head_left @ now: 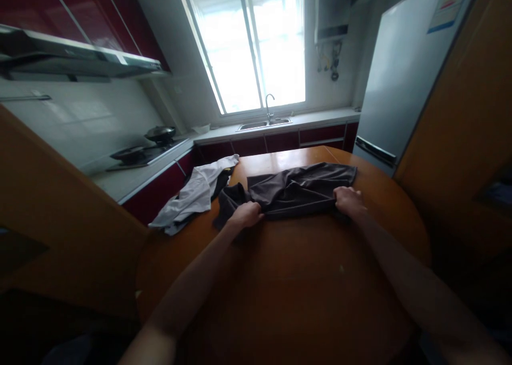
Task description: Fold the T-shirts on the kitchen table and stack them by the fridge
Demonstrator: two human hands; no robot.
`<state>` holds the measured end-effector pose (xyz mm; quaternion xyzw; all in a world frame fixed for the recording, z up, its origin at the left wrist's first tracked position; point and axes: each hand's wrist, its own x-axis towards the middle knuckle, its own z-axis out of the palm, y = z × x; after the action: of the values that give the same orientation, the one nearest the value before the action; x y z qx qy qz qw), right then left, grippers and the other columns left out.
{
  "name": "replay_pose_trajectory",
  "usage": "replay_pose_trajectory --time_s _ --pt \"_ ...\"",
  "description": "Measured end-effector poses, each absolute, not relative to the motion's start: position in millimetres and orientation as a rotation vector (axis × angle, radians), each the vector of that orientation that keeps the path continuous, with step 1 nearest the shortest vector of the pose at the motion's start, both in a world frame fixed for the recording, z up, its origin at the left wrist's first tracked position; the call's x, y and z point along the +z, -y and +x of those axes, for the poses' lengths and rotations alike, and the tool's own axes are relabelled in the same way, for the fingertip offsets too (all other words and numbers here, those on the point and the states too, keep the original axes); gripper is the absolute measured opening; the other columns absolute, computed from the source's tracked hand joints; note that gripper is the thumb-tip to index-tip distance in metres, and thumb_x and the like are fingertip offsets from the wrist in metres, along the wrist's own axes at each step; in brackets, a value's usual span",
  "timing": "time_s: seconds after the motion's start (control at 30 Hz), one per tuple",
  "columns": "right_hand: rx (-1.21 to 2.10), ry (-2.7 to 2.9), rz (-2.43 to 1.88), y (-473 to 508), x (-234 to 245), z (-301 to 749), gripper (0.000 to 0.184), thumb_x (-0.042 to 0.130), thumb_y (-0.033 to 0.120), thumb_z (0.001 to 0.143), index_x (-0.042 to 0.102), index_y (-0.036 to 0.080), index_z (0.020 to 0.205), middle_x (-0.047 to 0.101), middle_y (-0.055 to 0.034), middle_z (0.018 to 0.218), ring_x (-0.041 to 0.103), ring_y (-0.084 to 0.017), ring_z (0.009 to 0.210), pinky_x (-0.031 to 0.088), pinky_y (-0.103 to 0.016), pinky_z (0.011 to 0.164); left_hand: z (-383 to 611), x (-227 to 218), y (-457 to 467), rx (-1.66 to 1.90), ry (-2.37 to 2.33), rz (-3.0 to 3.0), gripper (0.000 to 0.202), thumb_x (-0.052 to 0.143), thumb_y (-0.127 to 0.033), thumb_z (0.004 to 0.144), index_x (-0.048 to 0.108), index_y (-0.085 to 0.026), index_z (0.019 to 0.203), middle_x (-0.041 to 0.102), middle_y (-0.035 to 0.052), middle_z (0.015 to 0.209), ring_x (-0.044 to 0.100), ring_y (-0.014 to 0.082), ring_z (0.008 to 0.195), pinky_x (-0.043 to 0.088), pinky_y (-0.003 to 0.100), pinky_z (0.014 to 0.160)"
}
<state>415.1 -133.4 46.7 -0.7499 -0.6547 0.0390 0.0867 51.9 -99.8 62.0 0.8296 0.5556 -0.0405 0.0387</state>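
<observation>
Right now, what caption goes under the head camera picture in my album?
Left hand and right hand grip dark cloth on a wooden table, white cloth nearby.

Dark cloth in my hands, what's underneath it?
The dark cloth lies on the wooden table, whose top shows along its near and far sides. The left hand and right hand hold its near edge. Anything directly beneath the folds is covered.
</observation>
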Motion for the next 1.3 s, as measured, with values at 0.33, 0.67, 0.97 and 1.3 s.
replay_pose_trajectory --time_s 0.33,0.67,0.97,1.3 --pt "-0.022 1.693 -2.139 129 47 434 0.035 0.043 0.011 0.088 0.069 0.019 0.108 0.061 -0.0185 0.12 0.052 -0.036 0.113 0.04 -0.05 0.092 60 68 95 0.634 -1.066 2.385 0.038 0.058 -0.038 0.095 0.068 -0.016 0.125 0.07 0.013 0.123 0.064 0.0266 0.114 0.048 0.039 0.102" --pt "0.134 2.093 -2.002 167 19 316 0.037 0.048 0.036 0.097 0.058 0.018 0.128 0.053 -0.0186 0.133 0.045 -0.035 0.122 0.033 -0.056 0.103 23 4 57 0.565 -1.626 2.482 0.043 0.052 -0.042 0.098 0.065 -0.022 0.134 0.058 0.0095 0.143 0.055 0.0251 0.131 0.042 0.036 0.111" --pt "0.244 2.023 -2.08 165 2 307 0.056 0.038 0.032 0.097 0.039 0.015 0.151 0.038 -0.0217 0.151 0.032 -0.039 0.137 0.017 -0.068 0.111 51 47 87 0.185 -1.878 2.625 0.031 0.049 -0.031 0.097 0.071 -0.024 0.118 0.07 0.0097 0.114 0.066 0.0255 0.107 0.051 0.033 0.091" --pt "0.329 2.112 -1.934 150 2 320 0.055 0.038 0.037 0.098 0.043 0.019 0.15 0.032 -0.0195 0.157 0.025 -0.037 0.144 0.014 -0.07 0.112 60 81 128 -0.34 -1.946 2.484 0.022 0.064 -0.021 0.078 0.075 -0.016 0.096 0.073 0.0195 0.105 0.071 0.0332 0.095 0.053 0.037 0.076"
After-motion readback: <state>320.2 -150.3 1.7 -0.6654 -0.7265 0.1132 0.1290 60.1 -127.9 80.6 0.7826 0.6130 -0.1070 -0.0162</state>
